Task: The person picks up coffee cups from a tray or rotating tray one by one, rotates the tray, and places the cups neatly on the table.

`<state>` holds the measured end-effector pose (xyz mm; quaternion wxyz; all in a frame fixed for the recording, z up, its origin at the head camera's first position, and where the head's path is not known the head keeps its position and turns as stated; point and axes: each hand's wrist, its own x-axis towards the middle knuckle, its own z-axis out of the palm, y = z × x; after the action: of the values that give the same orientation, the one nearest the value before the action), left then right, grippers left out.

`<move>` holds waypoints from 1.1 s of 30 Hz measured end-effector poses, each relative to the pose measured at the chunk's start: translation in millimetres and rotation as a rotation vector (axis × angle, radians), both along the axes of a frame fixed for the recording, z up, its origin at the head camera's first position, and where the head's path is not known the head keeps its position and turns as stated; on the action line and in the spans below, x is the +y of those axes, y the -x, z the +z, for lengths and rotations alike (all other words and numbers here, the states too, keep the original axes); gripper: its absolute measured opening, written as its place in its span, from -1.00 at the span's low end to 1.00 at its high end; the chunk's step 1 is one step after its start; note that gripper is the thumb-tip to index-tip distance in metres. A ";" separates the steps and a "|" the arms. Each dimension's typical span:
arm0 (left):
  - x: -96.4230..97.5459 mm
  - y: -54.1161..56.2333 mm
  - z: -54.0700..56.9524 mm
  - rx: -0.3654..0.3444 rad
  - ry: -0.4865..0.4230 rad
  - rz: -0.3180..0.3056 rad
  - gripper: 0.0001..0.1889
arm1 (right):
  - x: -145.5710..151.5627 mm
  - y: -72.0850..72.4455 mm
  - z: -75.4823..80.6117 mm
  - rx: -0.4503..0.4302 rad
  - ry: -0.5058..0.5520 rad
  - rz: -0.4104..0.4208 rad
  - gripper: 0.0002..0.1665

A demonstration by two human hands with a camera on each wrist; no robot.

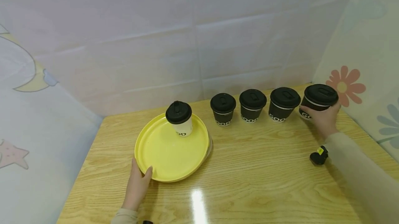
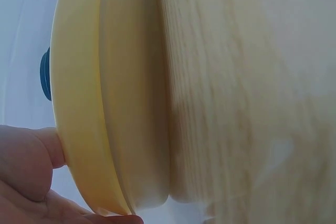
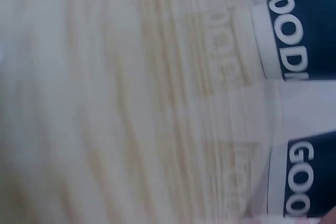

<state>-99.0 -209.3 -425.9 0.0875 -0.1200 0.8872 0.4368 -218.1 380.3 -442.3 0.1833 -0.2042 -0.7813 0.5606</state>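
At the left of the head view, my left hand (image 1: 137, 184) grips the near-left rim of a round yellow tray (image 1: 168, 154). In the left wrist view the thumb (image 2: 50, 148) presses the side of the tray, which sits over a paler round base (image 2: 139, 103). A white paper cup (image 1: 184, 127) with a black lid stands on the tray's far part. At the far right my right hand (image 1: 322, 116) holds a black paper cup (image 1: 318, 99) with a black lid, fingers and thumb round its side. White lettering shows on the cups.
Three more black lidded cups, the left one (image 1: 223, 113), the middle one (image 1: 250, 111) and the right one (image 1: 280, 109), stand in a row along the back of the wooden table (image 1: 249, 182). Behind them hangs a pale cloth wall (image 1: 199, 44), with printed side walls left and right.
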 end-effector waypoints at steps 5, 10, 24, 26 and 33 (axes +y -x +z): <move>0.4 0.8 1.0 0.012 -0.001 -0.003 -0.11 | 12.4 -7.1 0.8 -0.036 -0.016 0.129 0.27; 0.6 0.4 2.3 0.008 0.001 -0.001 -0.11 | 14.9 -8.0 -1.2 0.065 -0.050 0.155 0.05; 1.9 -2.8 2.8 -0.001 0.005 0.006 -0.11 | -0.2 -2.0 1.3 -0.062 0.034 -0.014 0.21; 2.0 -3.2 3.0 -0.001 0.003 0.005 -0.11 | -1.9 -0.3 1.0 -0.050 0.031 -0.034 0.19; 2.4 -3.5 2.8 0.002 0.010 0.001 -0.11 | -6.4 0.3 3.2 -0.046 0.029 -0.061 0.17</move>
<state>-95.5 -206.9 -423.0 0.0858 -0.1203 0.8893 0.4328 -218.4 373.9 -439.1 0.1793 -0.2435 -0.7705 0.5611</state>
